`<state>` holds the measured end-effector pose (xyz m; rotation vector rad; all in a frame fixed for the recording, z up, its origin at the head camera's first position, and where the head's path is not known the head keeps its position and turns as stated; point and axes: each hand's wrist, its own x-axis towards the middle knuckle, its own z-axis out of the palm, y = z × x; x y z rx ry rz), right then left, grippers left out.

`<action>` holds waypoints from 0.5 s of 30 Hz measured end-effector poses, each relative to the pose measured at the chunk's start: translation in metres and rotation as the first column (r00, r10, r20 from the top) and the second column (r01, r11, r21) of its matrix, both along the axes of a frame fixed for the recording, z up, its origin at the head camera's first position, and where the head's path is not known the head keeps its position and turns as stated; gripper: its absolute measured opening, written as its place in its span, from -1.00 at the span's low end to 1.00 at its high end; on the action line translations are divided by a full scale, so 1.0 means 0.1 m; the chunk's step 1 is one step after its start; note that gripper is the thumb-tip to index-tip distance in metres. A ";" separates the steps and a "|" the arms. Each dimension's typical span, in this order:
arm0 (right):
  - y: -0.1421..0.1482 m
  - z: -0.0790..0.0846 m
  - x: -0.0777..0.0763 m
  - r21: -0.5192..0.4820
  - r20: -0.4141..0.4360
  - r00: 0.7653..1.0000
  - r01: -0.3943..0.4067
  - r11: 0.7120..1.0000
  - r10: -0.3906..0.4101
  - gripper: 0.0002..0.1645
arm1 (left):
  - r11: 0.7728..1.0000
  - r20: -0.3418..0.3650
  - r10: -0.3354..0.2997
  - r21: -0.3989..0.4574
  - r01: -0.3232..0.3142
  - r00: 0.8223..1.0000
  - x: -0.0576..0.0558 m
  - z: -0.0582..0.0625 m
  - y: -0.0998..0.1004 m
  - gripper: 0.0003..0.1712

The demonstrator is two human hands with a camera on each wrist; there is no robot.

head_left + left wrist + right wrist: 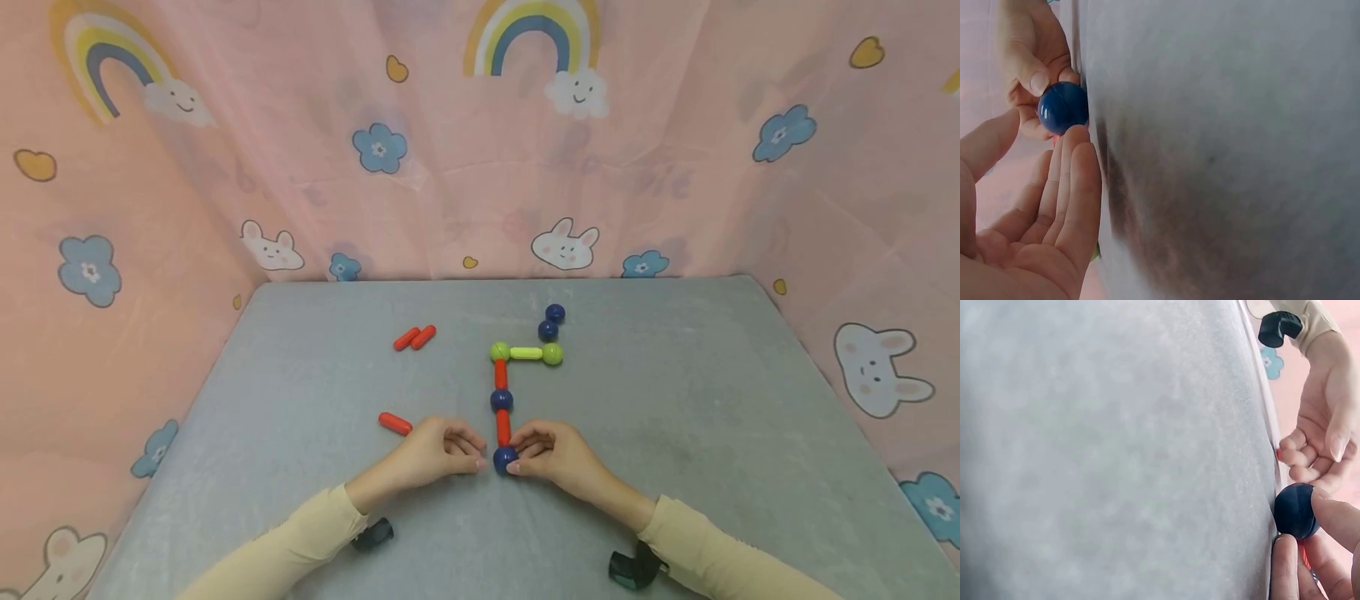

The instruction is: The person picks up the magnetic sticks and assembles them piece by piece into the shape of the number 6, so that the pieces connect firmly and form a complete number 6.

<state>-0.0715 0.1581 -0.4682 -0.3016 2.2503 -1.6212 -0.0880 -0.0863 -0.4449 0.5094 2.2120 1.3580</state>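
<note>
My right hand (558,458) pinches a dark blue ball (505,461) at the near end of a chain of toy balls and rods; its thumb presses on the ball in the right wrist view. From that ball the chain runs away through a red rod (503,427), a second blue ball (502,401) and another red rod (500,374) to a green ball (500,352). There it turns right along a green rod (527,353) to another green ball (552,354). My left hand (435,452) is just left of the near ball, fingers relaxed, holding nothing.
A loose red rod (395,423) lies beside my left hand. Two more red rods (415,337) lie together farther back. Two blue balls (551,322) sit behind the right green ball, seemingly touching it. A pink printed curtain (450,183) surrounds the grey table (675,375).
</note>
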 end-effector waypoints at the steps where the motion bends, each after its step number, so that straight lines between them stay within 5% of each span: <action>1: 0.00 0.00 0.00 -0.003 -0.003 1.000 -0.002 1.000 0.002 -0.59 | 1.000 -0.013 0.000 -0.007 0.000 1.000 0.02 0.00 0.00 -0.70; 15: 0.01 0.01 0.00 -0.033 -0.003 1.000 -0.015 0.999 0.015 -0.60 | 0.997 -0.124 0.077 -0.016 -0.080 0.989 0.22 -0.11 0.12 -0.59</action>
